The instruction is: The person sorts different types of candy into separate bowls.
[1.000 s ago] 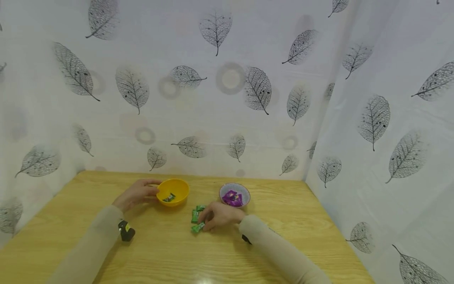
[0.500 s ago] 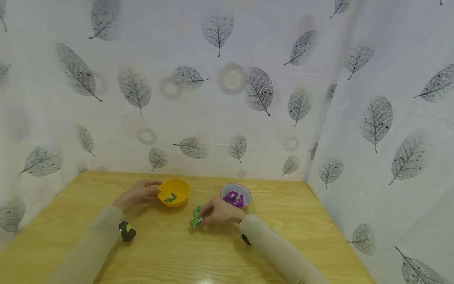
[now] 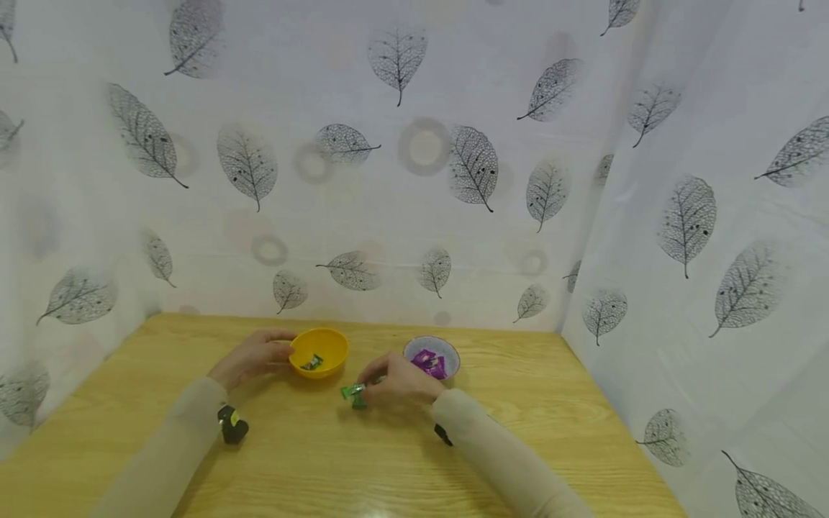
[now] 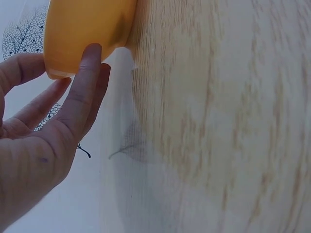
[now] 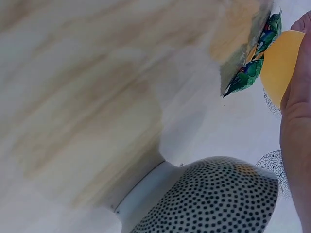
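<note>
Spanning the foreground below you: the wooden table [image 3: 324, 460].
Your left hand [image 3: 255, 356], fingers loosely extended, touches the yellow bowl [image 3: 333, 349]; your right hand [image 3: 403, 380], narrowed to a pinch, holds a green candy [image 3: 350, 391] at its fingertips, near and right of that bowl.

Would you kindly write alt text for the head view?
A person's right hand appears to pinch a green packet while the left hand touches a yellow bowl. A pale bowl of purple packets stands nearby on the wooden table before leaf-patterned sheeting.
</note>
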The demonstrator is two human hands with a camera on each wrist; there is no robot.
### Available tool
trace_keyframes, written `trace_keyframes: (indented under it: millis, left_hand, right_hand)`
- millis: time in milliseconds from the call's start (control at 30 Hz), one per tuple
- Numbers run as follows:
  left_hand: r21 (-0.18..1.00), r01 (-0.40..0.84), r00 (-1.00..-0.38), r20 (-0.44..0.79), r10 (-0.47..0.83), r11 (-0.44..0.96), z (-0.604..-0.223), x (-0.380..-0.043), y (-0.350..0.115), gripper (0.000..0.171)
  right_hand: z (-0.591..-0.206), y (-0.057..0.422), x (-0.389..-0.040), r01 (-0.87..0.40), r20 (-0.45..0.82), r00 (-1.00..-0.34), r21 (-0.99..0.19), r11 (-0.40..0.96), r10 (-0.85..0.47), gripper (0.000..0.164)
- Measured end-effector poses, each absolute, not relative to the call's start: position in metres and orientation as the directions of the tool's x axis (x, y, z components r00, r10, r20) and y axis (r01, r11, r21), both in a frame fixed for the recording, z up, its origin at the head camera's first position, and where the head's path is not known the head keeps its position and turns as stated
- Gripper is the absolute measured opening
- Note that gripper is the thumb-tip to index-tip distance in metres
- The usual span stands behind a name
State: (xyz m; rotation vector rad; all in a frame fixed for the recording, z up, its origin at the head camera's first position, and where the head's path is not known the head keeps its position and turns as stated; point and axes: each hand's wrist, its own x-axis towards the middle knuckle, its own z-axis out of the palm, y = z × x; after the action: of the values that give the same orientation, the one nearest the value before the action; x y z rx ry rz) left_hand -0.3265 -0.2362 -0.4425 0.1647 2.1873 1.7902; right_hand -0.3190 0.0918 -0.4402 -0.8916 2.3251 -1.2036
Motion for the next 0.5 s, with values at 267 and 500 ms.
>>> trace_keyframes:
  millis: [267, 500]
  left_hand:
    - [0.967, -0.101, -0.945, -0.166, 0.281, 0.233, -0.444, -0.326, -0.238, 0.054]
    - [0.970, -0.098, -0.944, -0.161, 0.287, 0.223, -0.445, -0.326, -0.239, 0.054]
  right_hand:
    - [-0.436, 0.081, -0.323, -0.348, -0.002, -0.769, -0.838, 0.421, -0.639, 0.016]
    - [-0.428, 0.069, -0.327, -0.344, 0.047, -0.801, -0.852, 0.395, -0.597, 0.015]
